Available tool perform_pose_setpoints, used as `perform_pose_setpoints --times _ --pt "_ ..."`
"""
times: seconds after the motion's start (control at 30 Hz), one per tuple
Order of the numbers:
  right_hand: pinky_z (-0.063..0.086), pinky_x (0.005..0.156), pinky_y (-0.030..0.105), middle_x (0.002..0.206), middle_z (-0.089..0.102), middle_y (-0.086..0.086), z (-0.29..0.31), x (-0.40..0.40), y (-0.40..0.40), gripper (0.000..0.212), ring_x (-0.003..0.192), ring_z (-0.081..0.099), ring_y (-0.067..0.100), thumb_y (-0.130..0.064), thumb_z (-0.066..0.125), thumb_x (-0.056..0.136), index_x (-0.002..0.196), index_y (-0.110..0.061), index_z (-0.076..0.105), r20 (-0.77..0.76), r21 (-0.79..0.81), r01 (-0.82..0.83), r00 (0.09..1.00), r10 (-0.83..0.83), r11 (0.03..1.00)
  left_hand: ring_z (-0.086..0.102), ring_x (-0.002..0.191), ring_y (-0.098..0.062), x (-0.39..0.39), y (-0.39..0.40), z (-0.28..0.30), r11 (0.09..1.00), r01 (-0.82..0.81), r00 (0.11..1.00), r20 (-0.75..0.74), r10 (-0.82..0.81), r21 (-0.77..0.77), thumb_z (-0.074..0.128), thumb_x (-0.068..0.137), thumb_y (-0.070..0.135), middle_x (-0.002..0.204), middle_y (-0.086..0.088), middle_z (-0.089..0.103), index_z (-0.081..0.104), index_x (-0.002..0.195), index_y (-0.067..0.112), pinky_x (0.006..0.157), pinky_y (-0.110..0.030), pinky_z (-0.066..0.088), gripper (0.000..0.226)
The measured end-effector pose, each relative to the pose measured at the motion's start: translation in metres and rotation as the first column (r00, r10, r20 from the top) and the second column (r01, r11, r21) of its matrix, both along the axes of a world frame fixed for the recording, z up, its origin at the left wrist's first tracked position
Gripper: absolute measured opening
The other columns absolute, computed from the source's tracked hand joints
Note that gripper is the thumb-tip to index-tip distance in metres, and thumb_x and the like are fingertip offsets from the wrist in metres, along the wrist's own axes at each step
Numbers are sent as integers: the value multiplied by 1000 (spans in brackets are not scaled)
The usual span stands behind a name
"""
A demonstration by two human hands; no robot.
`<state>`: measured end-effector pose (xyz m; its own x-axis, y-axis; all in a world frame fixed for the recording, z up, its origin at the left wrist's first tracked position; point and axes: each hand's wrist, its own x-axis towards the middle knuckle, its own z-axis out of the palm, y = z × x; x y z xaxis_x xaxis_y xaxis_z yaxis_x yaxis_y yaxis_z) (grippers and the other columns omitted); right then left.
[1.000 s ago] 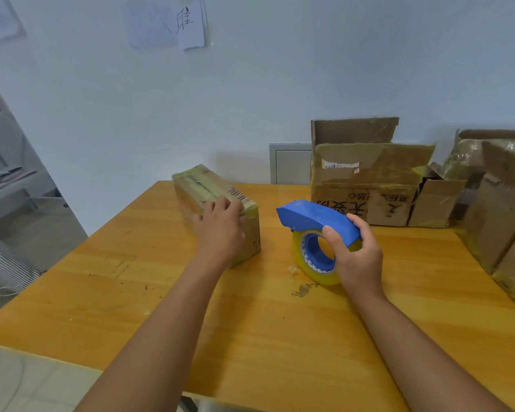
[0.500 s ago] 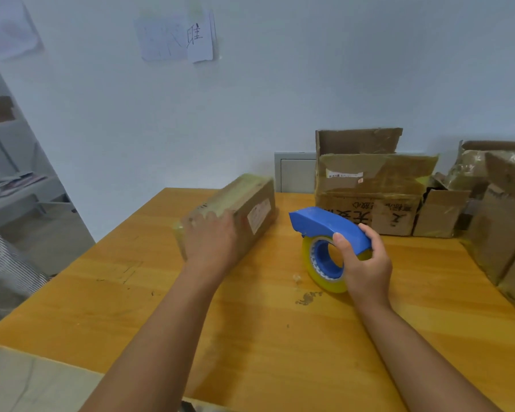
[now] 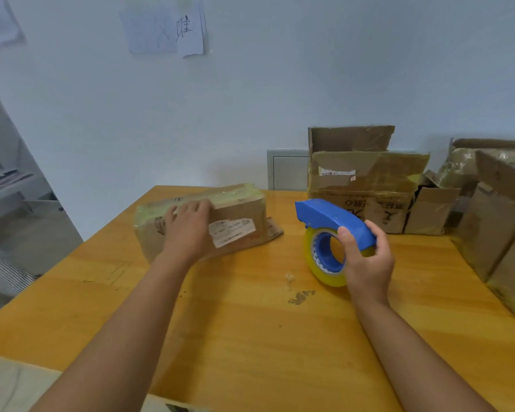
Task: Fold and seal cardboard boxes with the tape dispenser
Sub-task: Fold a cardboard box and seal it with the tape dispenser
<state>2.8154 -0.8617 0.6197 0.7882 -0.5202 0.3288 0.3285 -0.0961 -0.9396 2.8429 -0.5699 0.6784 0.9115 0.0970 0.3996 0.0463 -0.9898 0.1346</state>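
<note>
The left hand [image 3: 188,230] lies over the near face of the box [image 3: 202,221], fingers curled up onto its top edge, so it grips the box and steadies it on the table [image 3: 250,337]. Yellowish tape already runs along the top, just beyond the fingertips. A white label [image 3: 232,231] sits just right of the hand, and at the box's far right end a loose flap [image 3: 274,228] sticks out low against the table (this looks like the end not yet sealed, though that is a judgement).

Right of the box, and apart from it, the right hand [image 3: 366,263] holds the dispenser [image 3: 335,233] upright on the table. The thumb hooks into the blue core of the roll and the fingers wrap over the back of the blue cover. Its nose points left, toward the box.

Beyond this hand, by the wall, stands an open carton [image 3: 366,179], with more cartons [image 3: 494,209] to its right.

To do the step well, the left hand should press the loose flap shut and hold the box firmly against the pull. The right should bring the nose onto the cardboard a little short of the seam, press, and draw straight across it, keeping the tape taut so it lies without wrinkles.
</note>
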Motion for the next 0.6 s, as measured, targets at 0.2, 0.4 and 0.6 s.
perform_pose_setpoints --times 0.2,0.4,0.6 --pt "43 81 15 126 58 -3 -1 -1 4 63 115 56 14 -47 76 81 134 -19 55 -6 -12 -18 1000 18 1000 13 150 -26 16 -54 -13 990 75 997 12 -74 -115 48 94 54 160 -1 25 32 148 25 122 -46 6 64" --pt "41 78 10 127 58 -2 -1 -1 1 56 116 55 15 -37 75 86 135 -17 55 -12 -19 -22 1000 22 1000 45 115 -23 32 -76 -15 984 6 991 136 18 -179 58 86 62 115 3 54 53 106 24 99 -40 24 43" --pt "41 78 11 126 58 -4 -3 1 3 55 114 55 12 -38 75 86 134 -19 56 -8 -30 -24 1000 24 999 47 112 -23 9 -26 -8 924 195 980 105 -170 -328 47 75 42 105 2 56 53 105 19 100 -34 22 38"
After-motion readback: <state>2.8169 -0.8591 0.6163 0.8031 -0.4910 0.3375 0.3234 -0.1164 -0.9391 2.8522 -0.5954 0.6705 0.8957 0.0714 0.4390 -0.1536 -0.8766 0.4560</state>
